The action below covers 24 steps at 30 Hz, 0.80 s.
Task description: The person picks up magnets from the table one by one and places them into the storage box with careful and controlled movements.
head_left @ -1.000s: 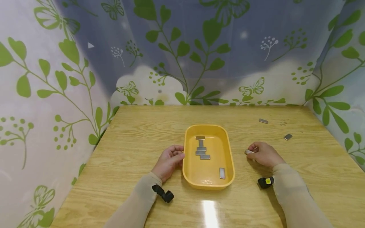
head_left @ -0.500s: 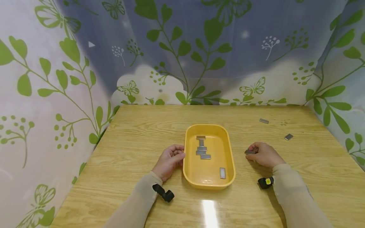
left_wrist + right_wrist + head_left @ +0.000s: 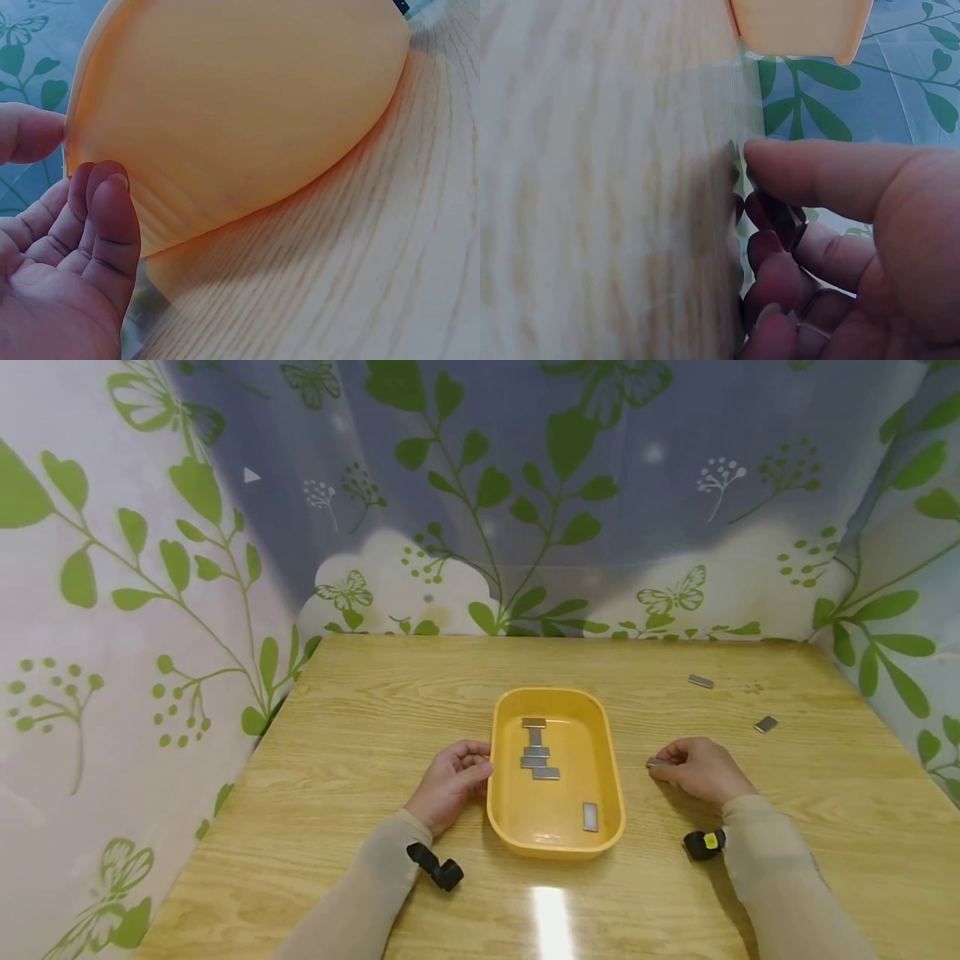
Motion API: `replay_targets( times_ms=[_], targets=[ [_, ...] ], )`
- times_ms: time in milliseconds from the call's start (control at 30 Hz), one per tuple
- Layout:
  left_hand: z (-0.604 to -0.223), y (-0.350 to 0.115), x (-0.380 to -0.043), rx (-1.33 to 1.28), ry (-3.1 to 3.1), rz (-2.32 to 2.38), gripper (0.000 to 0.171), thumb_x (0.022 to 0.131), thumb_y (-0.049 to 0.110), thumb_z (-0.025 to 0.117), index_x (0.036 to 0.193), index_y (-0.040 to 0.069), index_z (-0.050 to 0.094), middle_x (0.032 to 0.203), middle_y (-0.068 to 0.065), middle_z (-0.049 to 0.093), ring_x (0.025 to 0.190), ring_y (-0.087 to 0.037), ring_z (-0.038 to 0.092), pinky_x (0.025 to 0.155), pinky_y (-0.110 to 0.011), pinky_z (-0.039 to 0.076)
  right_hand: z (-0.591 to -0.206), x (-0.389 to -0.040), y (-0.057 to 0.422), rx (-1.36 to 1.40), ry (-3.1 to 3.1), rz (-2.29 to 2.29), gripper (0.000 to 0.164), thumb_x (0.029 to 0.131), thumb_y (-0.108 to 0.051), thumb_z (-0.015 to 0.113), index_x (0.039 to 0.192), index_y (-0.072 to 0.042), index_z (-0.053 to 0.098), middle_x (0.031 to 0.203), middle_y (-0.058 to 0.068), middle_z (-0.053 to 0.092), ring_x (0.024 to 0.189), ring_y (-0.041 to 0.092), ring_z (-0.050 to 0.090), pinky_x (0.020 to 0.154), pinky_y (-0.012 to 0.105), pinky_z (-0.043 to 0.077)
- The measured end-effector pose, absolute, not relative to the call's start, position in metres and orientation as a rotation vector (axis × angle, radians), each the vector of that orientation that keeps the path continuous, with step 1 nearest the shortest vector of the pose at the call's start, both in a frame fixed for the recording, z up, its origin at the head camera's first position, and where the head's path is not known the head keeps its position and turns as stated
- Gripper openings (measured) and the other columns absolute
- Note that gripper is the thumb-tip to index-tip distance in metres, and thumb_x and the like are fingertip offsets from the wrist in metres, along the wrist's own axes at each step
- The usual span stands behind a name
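A yellow plastic bin [image 3: 519, 817] stands mid-table in the head view. My left hand [image 3: 447, 785] grips its left side, the thumb at the rim and the other fingers curled against the outer wall [image 3: 247, 112]. Inside, several flat grey rectangular metal pieces [image 3: 536, 762] form a touching cluster. One paler piece [image 3: 590, 817] lies apart near the bin's front right corner. To the right of the bin, my right hand [image 3: 703, 772] pinches another flat grey metal piece [image 3: 784, 219] between thumb and fingers, low over the table; the fingers partly hide it.
Two more grey metal pieces lie on the wooden table [image 3: 360, 710] at the back right: one flat piece [image 3: 701, 681] farther off, another piece [image 3: 766, 724] nearer. Leaf-patterned cloth [image 3: 420, 585] surrounds the table at the back and sides.
The piece in my right hand has turned between the fingers, its pale face giving way to a darker side. The left hand and the bin stay put; the head view has shifted slightly.
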<state>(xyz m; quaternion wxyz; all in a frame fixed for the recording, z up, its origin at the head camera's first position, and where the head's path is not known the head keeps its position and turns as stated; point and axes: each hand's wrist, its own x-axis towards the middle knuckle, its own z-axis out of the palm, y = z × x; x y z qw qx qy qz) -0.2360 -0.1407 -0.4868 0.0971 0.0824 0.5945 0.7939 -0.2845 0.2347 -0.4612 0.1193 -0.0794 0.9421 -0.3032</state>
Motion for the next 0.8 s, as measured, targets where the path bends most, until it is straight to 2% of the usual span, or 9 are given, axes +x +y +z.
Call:
replay_targets(
  times_ms=[233, 533, 800],
  targets=[
    [-0.489, -0.143, -0.236, 0.369, 1.756, 2.363, 0.037, 0.092, 0.008, 0.062, 0.119, -0.011, 0.046, 0.090, -0.005, 0.059, 0.075, -0.013, 0.059, 0.066, -0.027, 0.053, -0.458, -0.284, 0.230, -0.252, 2.773, -0.934, 0.044, 0.088, -0.043, 0.067, 0.108, -0.004, 0.065, 0.101, 0.009, 0.064, 0.087, 0.023, 0.055, 0.076, 0.039, 0.047],
    [-0.487, -0.141, -0.237, 0.255, 1.773, 2.328, 0.040, 0.093, 0.003, 0.059, 0.124, -0.016, 0.041, 0.091, -0.012, 0.057, 0.071, -0.014, 0.057, 0.064, -0.027, 0.050, -0.441, -0.276, 0.218, -0.306, 2.790, -1.053, 0.043, 0.089, -0.043, 0.067, 0.108, -0.005, 0.065, 0.096, 0.006, 0.062, 0.082, 0.021, 0.052, 0.069, 0.033, 0.045],
    [-0.488, -0.143, -0.238, 0.230, 1.776, 2.334, 0.040, 0.092, 0.001, 0.058, 0.124, -0.016, 0.041, 0.091, -0.012, 0.056, 0.071, -0.013, 0.057, 0.064, -0.026, 0.051, -0.421, -0.272, 0.204, -0.490, 2.835, -1.026, 0.036, 0.090, -0.037, 0.067, 0.106, -0.006, 0.066, 0.089, 0.004, 0.060, 0.078, 0.021, 0.051, 0.064, 0.032, 0.046]
  ],
)
